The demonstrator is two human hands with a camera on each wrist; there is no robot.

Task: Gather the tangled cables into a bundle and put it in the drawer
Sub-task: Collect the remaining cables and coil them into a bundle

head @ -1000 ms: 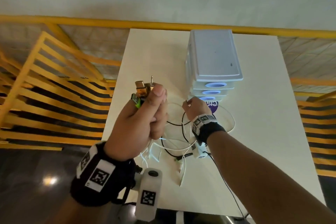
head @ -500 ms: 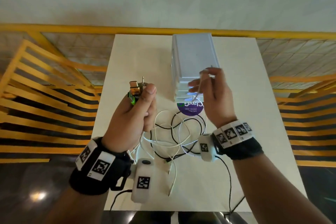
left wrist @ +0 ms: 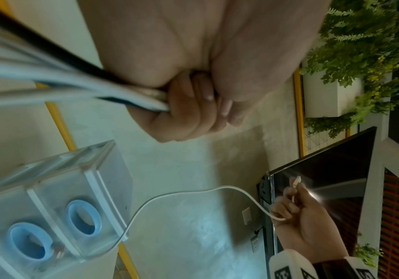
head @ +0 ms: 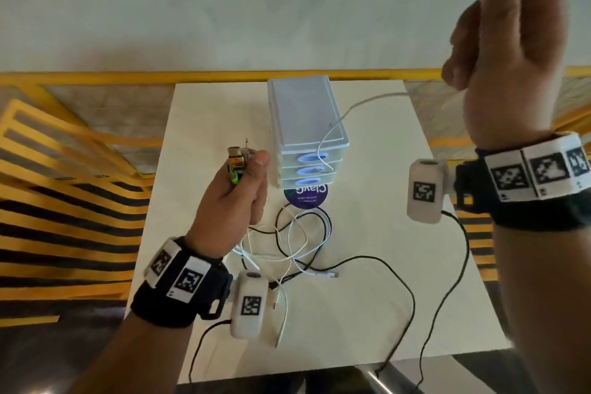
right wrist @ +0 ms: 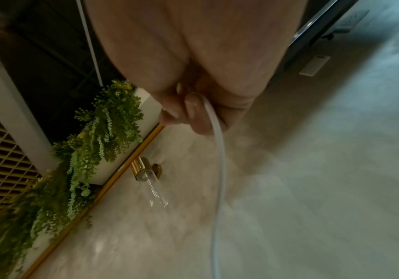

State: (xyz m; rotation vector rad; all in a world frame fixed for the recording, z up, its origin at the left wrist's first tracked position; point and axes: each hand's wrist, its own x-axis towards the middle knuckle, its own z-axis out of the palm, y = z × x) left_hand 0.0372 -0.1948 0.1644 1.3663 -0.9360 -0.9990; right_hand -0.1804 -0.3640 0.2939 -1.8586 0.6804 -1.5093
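White cable [head: 332,129] runs up-right, right hand [head: 508,51] apparently pinching.

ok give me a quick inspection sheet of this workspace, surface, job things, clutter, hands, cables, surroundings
surface: white table, bare near its right edge.
job's things: tangled cables, white and black, loose on the table; drawer unit with three drawers, all closed.
clutter: purple round sticker in front of the unit.
hands: left hand grips a bunch of plug ends with cables trailing down; right hand is raised high, pinching a white cable near its connector.
cables: the white cable runs from the right hand across the drawer fronts down to the tangle; black leads run from the wrist cameras off the table's near edge.
surroundings: yellow railing, pale wall, hanging plants.
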